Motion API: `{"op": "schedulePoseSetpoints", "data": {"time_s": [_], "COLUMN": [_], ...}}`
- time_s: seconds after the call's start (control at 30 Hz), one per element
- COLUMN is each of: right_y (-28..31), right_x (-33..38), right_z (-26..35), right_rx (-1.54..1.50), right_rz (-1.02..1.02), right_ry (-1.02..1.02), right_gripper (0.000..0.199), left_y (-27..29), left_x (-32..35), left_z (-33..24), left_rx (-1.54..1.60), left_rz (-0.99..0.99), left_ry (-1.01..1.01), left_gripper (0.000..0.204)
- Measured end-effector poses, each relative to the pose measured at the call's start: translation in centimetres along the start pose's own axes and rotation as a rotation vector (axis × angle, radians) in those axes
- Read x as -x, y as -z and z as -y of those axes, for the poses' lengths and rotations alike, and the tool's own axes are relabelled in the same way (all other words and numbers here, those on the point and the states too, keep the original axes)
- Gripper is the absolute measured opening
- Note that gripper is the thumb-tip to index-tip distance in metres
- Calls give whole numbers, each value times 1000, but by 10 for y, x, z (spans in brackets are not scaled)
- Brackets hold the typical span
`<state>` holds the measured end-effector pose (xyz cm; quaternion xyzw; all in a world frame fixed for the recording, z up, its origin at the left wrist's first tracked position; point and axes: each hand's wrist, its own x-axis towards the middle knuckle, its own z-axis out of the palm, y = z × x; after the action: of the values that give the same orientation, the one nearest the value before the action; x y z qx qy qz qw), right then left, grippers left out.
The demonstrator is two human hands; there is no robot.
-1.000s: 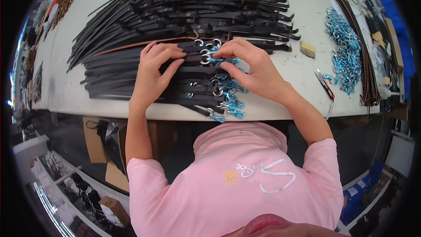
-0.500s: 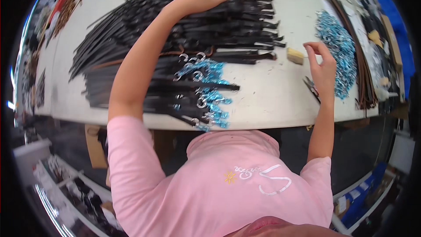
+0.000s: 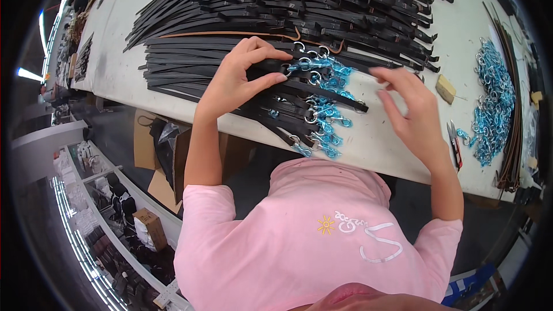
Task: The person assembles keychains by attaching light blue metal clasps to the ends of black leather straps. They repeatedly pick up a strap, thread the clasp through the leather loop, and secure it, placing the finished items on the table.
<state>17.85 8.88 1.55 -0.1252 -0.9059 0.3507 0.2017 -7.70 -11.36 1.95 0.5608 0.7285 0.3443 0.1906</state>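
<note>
While the left hand point(image 3: 239, 78), its grip hard to tell, is over black straps point(image 3: 190, 60) near the bench point(image 3: 380, 144) front edge, the spread, empty right hand point(image 3: 409, 106) is beside blue clips point(image 3: 339, 71).

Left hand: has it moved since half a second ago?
Yes. Judged against the brown strip, the left hand has come toward the person, from over the far black straps to the strip's near side.
</note>
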Motion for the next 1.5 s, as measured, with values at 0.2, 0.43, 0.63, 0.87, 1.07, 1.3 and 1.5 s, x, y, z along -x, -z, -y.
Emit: {"op": "schedulePoseSetpoints", "data": {"time_s": [0.2, 0.43, 0.63, 0.87, 1.07, 1.3, 1.5], "right_y": [-67, -72, -72, -70, -70, -17, 75], "right_x": [-47, -59, -56, -54, -51, -34, 36], "right_z": [26, 26, 15, 18, 17, 21, -35], "right_rx": [64, -265, -399, -455, -454, 44, 115], "right_rz": [-33, 17, 95, 100, 93, -136, -651], "right_ry": [202, -135, -279, -273, -247, 23, -339], "right_gripper": [28, 16, 20, 19, 18, 12, 7], "left_y": [-7, -13, -18, -20, -18, 26, 11], "left_x": [-4, 2, 6, 7, 8, -12, -176], "left_z": [5, 24, 23, 26, 24, 10, -59], "left_rx": [6, 94, 91, 94, 85, 251, -218], "left_rz": [-19, -103, -188, -232, -221, 95, 137], "left_ry": [-83, -168, -150, -178, -169, -57, -290], "left_gripper": [35, 34, 28, 26, 27, 40, 23]}}
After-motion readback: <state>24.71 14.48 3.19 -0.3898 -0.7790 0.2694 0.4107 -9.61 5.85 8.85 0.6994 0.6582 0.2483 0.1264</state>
